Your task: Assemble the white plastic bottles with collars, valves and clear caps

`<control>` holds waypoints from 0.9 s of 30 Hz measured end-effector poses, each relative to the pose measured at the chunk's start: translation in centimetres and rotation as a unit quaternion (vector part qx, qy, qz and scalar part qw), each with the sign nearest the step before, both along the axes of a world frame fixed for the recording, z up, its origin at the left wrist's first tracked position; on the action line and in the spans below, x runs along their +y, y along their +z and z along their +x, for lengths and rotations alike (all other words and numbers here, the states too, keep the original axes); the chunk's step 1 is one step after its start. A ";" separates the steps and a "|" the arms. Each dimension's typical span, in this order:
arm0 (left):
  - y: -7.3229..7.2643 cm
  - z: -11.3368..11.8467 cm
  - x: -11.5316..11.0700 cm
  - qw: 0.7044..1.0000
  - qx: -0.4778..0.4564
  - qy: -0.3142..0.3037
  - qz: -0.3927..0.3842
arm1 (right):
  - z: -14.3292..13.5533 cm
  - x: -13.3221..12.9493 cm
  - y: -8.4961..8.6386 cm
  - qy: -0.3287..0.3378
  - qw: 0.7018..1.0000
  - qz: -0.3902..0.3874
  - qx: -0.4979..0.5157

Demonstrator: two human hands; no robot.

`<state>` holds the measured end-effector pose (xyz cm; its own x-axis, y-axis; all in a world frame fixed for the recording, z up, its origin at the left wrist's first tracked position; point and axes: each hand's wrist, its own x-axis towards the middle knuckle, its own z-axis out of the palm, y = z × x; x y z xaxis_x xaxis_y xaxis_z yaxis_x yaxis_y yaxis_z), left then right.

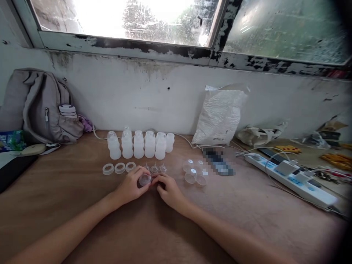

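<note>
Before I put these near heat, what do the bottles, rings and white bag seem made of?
Bottles: probably plastic, frosted-looking, given their milky translucence; glass remains possible. Rings: likely plastic, smooth-looking and translucent, with even rims. White bag: apparently thin plastic film, judging by its crinkles and soft sheen.

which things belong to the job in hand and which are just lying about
Likely for the job:
clear round plastic part in the left hand
frosted white plastic bottles
translucent flat plastic rings
clear pointed plastic teats
clear round plastic caps

Likely lying about:
grey fabric backpack
white plastic mailer
long white plastic power strip
</note>
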<state>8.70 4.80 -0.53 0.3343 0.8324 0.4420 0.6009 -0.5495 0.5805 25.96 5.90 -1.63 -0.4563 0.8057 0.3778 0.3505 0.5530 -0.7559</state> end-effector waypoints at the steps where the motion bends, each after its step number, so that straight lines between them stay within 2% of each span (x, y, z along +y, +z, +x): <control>1: 0.0 0.0 0.0 1.000 0.010 -0.006 -0.009 | 0.0 0.1 0.0 0.000 1.000 -0.004 0.006; 7: 0.1 0.1 0.0 0.999 0.023 -0.020 -0.040 | 0.0 0.1 0.0 0.006 1.000 -0.005 0.015; 12: 0.0 -0.2 0.2 0.997 -0.029 0.060 -0.032 | 0.0 0.1 -0.1 -0.005 1.000 -0.004 0.003; 15: -0.2 -0.4 0.5 0.992 -0.069 0.080 -0.062 | 0.1 0.1 -0.1 -0.011 1.000 -0.006 0.009; 17: -0.4 -0.3 0.6 0.983 -0.130 0.078 -0.102 | 0.1 0.0 -0.1 -0.008 1.000 -0.011 0.025; 21: -0.8 0.3 0.5 0.944 -0.265 0.075 -0.183 | 0.0 -0.4 0.5 0.036 0.997 -0.030 0.061; 24: -0.9 0.7 0.3 0.930 -0.290 0.069 -0.214 | -0.1 -0.7 0.9 0.072 0.992 -0.057 0.084; 27: -1.0 1.0 0.2 0.921 -0.300 0.053 -0.242 | 0.0 -0.7 0.8 0.075 0.987 -0.098 0.100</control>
